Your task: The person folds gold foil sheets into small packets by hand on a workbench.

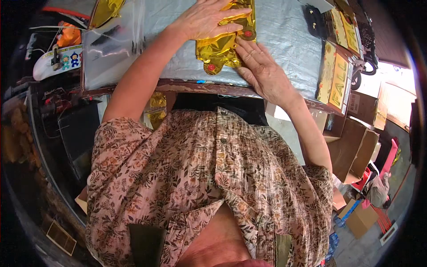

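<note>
Far left, a white board (55,62) with cartoon figures, then clear plastic bags (113,49) on the desk (284,35). The left hand (207,20) lies flat, fingers spread open, pressing the gold foil balloon (220,49) near the desk's front edge. The right hand (264,71) is flat too, fingers open along the foil's right edge. Off right, a yellow pack (340,80) reads "FALL".

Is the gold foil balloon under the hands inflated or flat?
Flat. The gold foil balloon lies thin and creased on the table; the left hand and right hand rest flat on it.
</note>
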A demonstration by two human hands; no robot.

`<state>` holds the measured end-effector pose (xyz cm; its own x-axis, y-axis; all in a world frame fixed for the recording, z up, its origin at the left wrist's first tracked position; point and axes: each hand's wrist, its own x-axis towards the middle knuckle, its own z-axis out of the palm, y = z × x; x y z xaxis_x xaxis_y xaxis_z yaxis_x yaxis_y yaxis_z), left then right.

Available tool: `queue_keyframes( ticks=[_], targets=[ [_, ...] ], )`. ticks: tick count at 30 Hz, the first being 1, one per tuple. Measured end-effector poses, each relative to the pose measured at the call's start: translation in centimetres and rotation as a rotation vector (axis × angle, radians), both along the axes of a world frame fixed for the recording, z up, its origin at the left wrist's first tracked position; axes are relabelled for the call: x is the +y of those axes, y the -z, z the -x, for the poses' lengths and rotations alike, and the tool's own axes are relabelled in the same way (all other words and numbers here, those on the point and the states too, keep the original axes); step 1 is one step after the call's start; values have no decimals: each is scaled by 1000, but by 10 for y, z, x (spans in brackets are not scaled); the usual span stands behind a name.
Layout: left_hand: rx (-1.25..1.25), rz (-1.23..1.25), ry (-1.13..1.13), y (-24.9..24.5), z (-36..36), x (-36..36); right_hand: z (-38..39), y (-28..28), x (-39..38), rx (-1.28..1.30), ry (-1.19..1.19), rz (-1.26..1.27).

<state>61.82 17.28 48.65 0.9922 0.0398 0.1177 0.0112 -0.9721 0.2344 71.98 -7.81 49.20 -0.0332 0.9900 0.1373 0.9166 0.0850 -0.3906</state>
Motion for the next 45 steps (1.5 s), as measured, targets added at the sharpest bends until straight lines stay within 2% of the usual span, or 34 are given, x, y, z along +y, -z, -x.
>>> queue_keyframes(
  ticks=[8, 10, 11, 13, 14, 16, 18, 20, 30, 33, 35, 40, 45],
  targets=[
    [93, -15, -10, -12, -2, -6, 12, -5, -1, -10, 44, -65],
    [57, -11, -11, -4, -3, -3, 3, -11, 0, 259, -35, -95],
    [23, -3, -16, -1, -2, -2, -1, -17, 1, 257, -35, -98],
    [-11, -8, -13, 6, -1, 1, -11, -27, -1, 612, 252, -26],
    [-44, -12, -9, 9, 0, 1, -31, -7, 0, 539, 259, -147],
    [-58, -28, -4, 20, -1, 4, -53, -1, 17, -114, 261, -273],
    [-78, -46, 4, 19, -4, 4, -67, 15, 24, -138, 265, -235],
    [-30, -10, -22, 14, -2, 3, -72, 21, 33, -360, 238, -172],
    [0, 6, -16, 9, -2, 2, -53, 14, 33, -404, 195, -81],
    [-7, 26, -19, 11, -1, 2, -34, 8, 25, -361, 176, -71],
    [-24, 7, -8, 12, -4, 1, -22, 10, 20, -169, 146, -67],
    [-10, 38, 16, 3, -1, 0, 9, -1, 8, -107, 154, 4],
    [4, 17, 23, 2, -1, 0, 28, -2, -1, -59, 153, -41]
  ],
)
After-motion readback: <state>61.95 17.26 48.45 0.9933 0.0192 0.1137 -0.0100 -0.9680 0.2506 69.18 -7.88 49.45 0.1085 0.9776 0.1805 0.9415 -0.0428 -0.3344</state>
